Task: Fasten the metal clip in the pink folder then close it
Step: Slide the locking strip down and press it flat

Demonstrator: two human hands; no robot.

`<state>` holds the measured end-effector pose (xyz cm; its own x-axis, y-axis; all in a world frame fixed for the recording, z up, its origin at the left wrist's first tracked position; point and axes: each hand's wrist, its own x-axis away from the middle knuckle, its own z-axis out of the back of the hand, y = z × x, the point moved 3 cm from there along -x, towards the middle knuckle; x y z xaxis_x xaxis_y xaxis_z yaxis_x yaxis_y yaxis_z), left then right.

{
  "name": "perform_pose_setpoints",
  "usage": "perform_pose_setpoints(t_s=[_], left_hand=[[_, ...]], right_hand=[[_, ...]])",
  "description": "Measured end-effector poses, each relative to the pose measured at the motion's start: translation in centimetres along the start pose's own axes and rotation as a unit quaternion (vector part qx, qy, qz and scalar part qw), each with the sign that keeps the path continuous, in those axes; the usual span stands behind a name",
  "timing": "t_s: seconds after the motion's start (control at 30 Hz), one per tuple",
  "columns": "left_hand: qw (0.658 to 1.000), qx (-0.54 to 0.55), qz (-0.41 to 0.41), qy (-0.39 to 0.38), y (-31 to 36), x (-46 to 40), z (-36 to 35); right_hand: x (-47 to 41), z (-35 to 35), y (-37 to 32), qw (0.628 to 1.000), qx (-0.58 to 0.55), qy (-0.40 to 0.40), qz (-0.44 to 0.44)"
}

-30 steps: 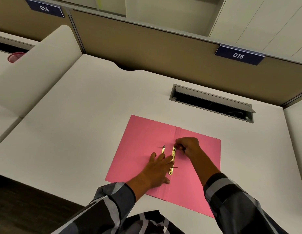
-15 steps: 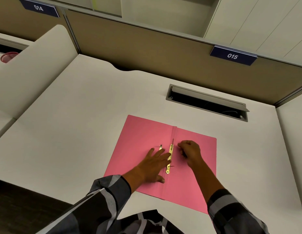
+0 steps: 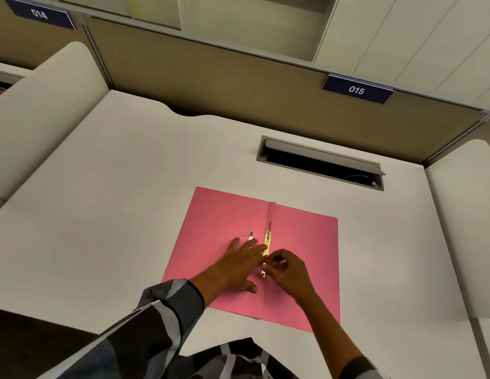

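Both hands work at the middle of the open folder (image 3: pixel 224 214). Left hand (image 3: pixel 239 265) lies flat with spread fingers on the left leaf, its fingertips touching the gold clip (image 3: pixel 266 243). Right hand (image 3: pixel 286 269) is curled, and its fingertips pinch the lower part of the clip beside the fold. Folder lies spread on the desk (image 3: pixel 115 201). Farther back, a cable slot (image 3: pixel 320 162) is open, and a sign "015" (image 3: pixel 357 89) hangs on the partition.

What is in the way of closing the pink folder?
Both hands. The left hand lies flat on the folder left of the clip, and the right hand works at the clip's near end. Nothing else lies on it.
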<state>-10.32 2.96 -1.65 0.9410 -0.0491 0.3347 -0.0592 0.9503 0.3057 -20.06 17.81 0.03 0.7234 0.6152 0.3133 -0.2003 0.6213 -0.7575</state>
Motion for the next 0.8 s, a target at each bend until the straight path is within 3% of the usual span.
perform_pose_setpoints(t_s=[0.17, 0.5, 0.8], left_hand=[[1.000, 0.007, -0.006, -0.009, -0.3, 0.0, 0.3], [1.000, 0.002, -0.006, -0.008, -0.5, 0.1, 0.1], [1.000, 0.001, -0.001, -0.013, -0.5, 0.0, -0.2]], right_hand=[[0.3, 0.0, -0.3, 0.995, 0.056, 0.076, 0.022], [3.3, -1.9, 0.1, 0.976, 0.176, 0.077, 0.102], [5.0, -4.6, -0.6, 0.982, 0.172, 0.067, 0.038]])
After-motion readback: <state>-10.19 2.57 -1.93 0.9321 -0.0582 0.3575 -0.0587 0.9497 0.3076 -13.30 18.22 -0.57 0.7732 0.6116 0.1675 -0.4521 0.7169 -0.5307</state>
